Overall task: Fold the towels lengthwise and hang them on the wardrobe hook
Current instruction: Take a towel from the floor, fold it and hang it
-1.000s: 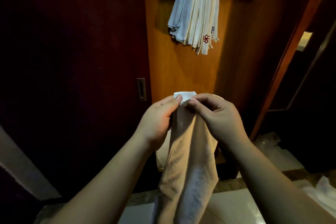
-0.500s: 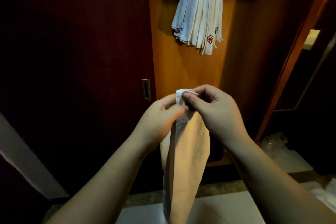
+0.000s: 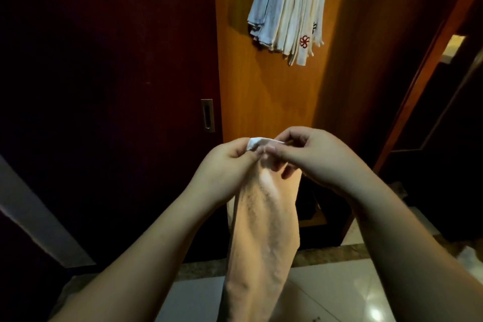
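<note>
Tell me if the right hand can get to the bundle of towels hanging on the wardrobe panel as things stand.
Probably not yet. The right hand and the left hand both pinch the top of the folded towel. The hanging towels are above them with nothing in between, but the hand is occupied.

Pale towel (image 3: 261, 230) hangs narrow, folded lengthwise; white towel bunch (image 3: 287, 8) hangs on wardrobe panel.

Both forearms reach in from 7 and 5 o'clock, converging at centre. Left hand (image 3: 224, 165) and right hand (image 3: 317, 158) nearly touching, fingers curled, pinching the towel (image 3: 261, 222) top edge.
</note>
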### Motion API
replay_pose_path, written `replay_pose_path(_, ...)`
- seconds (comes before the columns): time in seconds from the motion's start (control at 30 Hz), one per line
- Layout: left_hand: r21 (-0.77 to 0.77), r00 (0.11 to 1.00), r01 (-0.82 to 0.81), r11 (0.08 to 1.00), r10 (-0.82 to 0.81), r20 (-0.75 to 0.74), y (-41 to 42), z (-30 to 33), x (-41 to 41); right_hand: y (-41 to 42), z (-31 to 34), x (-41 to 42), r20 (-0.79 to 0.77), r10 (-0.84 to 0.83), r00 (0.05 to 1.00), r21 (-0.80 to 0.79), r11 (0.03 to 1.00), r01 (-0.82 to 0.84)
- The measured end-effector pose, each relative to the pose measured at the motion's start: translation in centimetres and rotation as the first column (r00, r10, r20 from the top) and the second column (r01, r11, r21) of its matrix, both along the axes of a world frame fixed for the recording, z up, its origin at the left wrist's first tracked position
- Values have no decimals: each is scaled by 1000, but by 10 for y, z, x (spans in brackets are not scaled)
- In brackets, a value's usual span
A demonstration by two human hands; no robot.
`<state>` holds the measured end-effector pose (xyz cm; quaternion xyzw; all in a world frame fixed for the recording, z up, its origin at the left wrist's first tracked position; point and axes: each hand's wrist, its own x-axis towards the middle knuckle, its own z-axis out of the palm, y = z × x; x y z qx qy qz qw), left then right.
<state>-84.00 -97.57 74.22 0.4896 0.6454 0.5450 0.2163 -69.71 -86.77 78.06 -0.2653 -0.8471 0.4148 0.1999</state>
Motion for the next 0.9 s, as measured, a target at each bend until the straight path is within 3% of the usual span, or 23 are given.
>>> replay_pose_path(0.13,91,956,58,994,-81,282,-8,-3,-14,25,-17,15,382,67,922,-23,998,-63)
replay_pose_path(0.27,141,918,46,989,-97,384,-20,-6,-30,44,-42,34,614,9,789,126,986,-109)
replay_pose_path(0.33,126,924,18,992,-65,377,-25,-10,-37,50,-46,45,546,-58,836,221,972,-77)
replay_pose_path(0.43,112,939,-20,993,-20,344,-29,-16,-39,55,-42,62,283,-97,954,349,937,-8)
replay_pose_path(0.5,132,935,-58,990,7,355,-32,-19,-39,48,-41,71,135,-96,986,350,936,43)
replay_pose_path(0.63,156,930,-105,982,42,364,-34,-21,-37,32,-52,74,-113,-137,984,197,968,158)
replay_pose_path(0.77,169,931,-136,976,67,359,-37,-24,-34,32,-64,68,-65,-107,992,39,993,110)
replay_pose_path(0.9,178,940,-135,975,69,334,-38,-22,-30,32,-74,58,-250,-221,943,-73,975,209)
